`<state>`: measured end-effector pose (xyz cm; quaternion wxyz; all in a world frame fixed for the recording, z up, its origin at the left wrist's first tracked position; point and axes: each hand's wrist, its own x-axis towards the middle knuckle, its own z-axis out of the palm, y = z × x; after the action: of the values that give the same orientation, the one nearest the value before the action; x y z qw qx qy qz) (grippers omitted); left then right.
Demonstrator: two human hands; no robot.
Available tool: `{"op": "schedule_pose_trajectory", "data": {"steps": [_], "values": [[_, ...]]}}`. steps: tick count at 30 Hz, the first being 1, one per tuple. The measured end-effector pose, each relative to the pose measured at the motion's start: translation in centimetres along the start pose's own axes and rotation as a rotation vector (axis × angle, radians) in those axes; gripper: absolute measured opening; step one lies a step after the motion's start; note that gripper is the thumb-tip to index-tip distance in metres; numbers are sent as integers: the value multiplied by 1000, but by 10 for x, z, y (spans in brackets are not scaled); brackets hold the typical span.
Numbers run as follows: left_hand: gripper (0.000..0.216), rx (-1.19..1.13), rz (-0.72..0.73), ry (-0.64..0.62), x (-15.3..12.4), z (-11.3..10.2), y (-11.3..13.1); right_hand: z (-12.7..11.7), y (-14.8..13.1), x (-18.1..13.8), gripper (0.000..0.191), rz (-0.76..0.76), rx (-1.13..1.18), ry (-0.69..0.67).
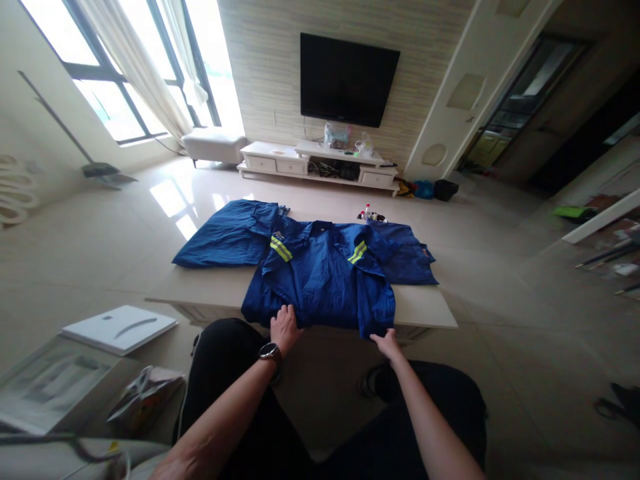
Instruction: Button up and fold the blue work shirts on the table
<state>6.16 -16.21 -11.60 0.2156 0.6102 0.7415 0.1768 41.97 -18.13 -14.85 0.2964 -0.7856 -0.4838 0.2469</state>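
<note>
A blue work jacket [323, 280] with yellow-and-silver reflective bands lies over the near edge of a low table [425, 313]. Its collar points away from me and its sleeves are folded in over the body. My left hand [285, 328], below a wrist watch [269, 351], has its fingers closed over the lower edge, left of the middle. At the lower right corner, my right hand [387, 343] grips the hem, its fingertips partly hidden by the cloth. Folded blue garments lie on either side, a larger one [220, 233] left and another [407, 257] right.
Small bottles [367, 211] stand behind the jacket. At the lower left, a flat white box [120, 328] rests on a larger box [55, 383], beside a plastic bag [145, 397]. Across the floor are a TV cabinet [280, 165] and a grey ottoman [214, 145].
</note>
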Motion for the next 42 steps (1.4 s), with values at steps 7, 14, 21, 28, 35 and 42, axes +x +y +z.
{"op": "schedule_pose_trajectory", "data": {"steps": [7,14,21,28,35,42], "values": [[22,113,96,12,-7,-8,7,-9,-6,4,34,-20,149,114],[27,-199,225,81,-28,-13,11,-16,-27,-6,49,-155,236,241],[9,-1042,-583,-246,-30,29,3,0,-53,-31,30,-618,139,-46],[19,-1480,-828,-329,-12,44,3,12,-56,-29,33,-573,204,-97],[4,-1745,-898,-287,3,34,3,9,-59,-24,41,-463,254,-71],[7,-1853,-903,-57,2,16,6,8,-61,-22,43,-446,264,-37]]}}
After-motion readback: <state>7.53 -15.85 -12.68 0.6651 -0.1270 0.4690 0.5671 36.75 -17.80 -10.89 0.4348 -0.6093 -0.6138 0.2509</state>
